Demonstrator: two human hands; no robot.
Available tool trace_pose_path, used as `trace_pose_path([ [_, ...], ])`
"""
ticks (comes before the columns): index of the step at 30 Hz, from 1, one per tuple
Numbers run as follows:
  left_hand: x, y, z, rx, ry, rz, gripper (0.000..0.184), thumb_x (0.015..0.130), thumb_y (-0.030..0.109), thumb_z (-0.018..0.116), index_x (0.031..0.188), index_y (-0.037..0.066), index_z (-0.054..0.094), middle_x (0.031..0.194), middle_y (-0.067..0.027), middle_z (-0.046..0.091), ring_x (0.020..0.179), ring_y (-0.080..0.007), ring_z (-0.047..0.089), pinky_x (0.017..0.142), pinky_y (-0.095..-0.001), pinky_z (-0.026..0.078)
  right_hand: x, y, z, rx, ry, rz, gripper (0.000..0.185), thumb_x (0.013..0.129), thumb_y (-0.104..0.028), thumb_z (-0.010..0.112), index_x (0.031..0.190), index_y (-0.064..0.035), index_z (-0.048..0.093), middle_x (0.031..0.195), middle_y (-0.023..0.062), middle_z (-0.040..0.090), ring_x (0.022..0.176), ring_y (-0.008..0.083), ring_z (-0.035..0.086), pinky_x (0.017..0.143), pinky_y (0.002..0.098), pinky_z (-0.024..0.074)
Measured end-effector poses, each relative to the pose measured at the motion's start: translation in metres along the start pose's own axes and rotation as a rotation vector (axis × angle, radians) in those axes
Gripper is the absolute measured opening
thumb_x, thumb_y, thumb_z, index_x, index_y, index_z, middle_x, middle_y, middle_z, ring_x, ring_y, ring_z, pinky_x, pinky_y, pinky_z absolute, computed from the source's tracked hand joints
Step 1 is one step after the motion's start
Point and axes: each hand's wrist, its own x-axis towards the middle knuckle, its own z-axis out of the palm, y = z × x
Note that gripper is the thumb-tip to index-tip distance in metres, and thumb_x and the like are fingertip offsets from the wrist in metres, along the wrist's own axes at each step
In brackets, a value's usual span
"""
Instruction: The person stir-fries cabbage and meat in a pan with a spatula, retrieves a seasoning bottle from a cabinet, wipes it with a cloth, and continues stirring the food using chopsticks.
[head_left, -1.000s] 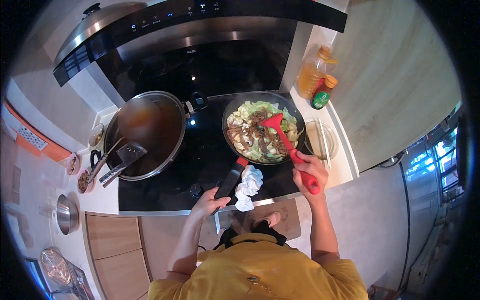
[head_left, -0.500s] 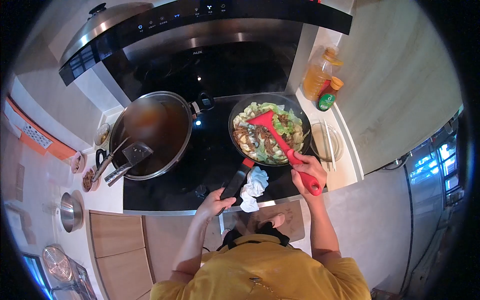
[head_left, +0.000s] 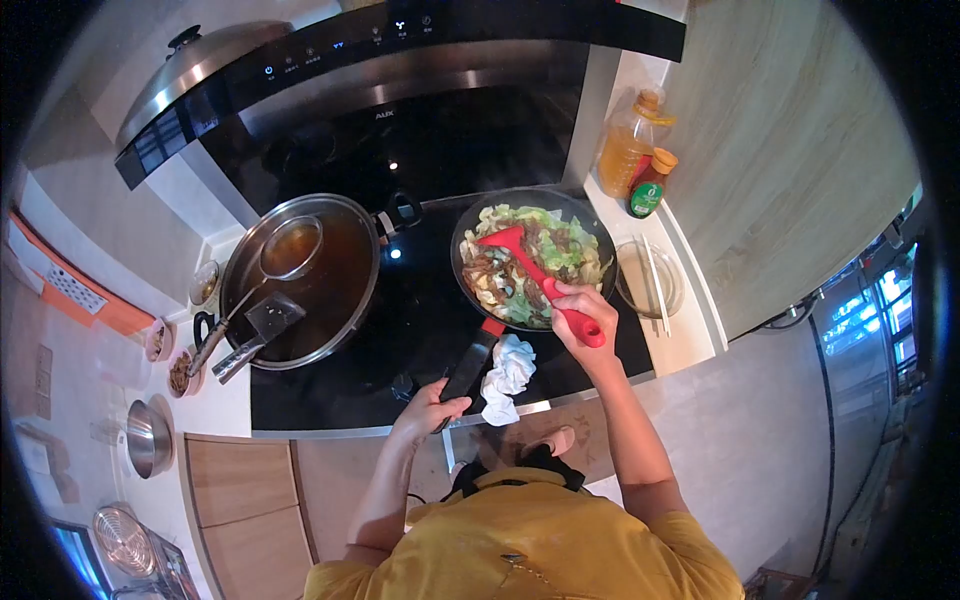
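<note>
Under right hand (head_left: 604,316), red spatula (head_left: 531,266) partly hidden

Steel bowl (head_left: 149,440) at left; yellowish jug (head_left: 621,158) beside green-labelled bottle (head_left: 648,190) at right.

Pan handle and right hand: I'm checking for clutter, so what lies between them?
In the head view: crumpled white cloth or paper beside the pan handle, then bare black cooktop toward the right hand.
</note>
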Motion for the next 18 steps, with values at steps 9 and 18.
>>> trace_pose_path([
  [9,0.000,-0.001,0.001,-0.021,-0.022,0.030,0.011,0.083,0.012,0.065,0.086,0.008,0.055,0.065,0.0034,0.052,0.058,-0.0049,0.047,0.054,-0.0210,0.038,-0.008,-0.019,-0.048,-0.131,0.183,-0.046,0.015,0.068,0.004,0.069,0.081,-0.0009,0.064,0.097,0.0205,0.065,0.083,0.0275,0.065,0.076,0.0328,0.0515],
  [18,0.002,-0.001,0.000,0.049,-0.036,0.015,0.011,0.084,0.013,0.065,0.086,0.008,0.055,0.064,0.0036,0.052,0.056,-0.0051,0.047,0.052,-0.0211,0.037,-0.015,0.005,-0.008,-0.090,0.056,-0.089,0.017,0.065,0.006,0.069,0.080,-0.0020,0.064,0.100,0.0176,0.065,0.084,0.0270,0.065,0.076,0.0323,0.0515],
])
